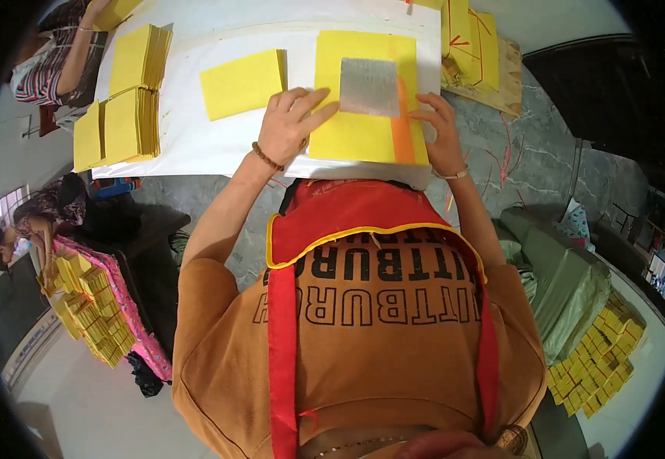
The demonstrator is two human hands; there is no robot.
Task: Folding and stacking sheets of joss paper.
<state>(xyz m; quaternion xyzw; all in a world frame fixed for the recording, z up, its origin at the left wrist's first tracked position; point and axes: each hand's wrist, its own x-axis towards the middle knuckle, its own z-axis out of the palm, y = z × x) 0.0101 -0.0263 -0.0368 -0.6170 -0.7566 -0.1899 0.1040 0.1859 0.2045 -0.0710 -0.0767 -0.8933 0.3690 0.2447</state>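
Note:
On the white-covered table in front of me lies a large yellow sheet [332, 141], with a silver-grey square plate [368, 86] on top. An orange strip [404, 141] runs down its right part, beside the plate. My left hand [290, 126] rests at the sheet's left edge, fingers stretched and apart, tips close to the plate. At the right edge is my right hand [443, 138], its fingers bent but apart, tips touching the sheet near the orange strip. To the left of my left hand lies a smaller folded yellow piece [242, 84].
Stacks of yellow folded pieces [130, 122] stand along the table's [195, 157] left side. More tied yellow bundles [474, 50] sit on a board at the right. Other people [65, 61] work at the left. Yellow bundles [593, 359] are piled at the lower right.

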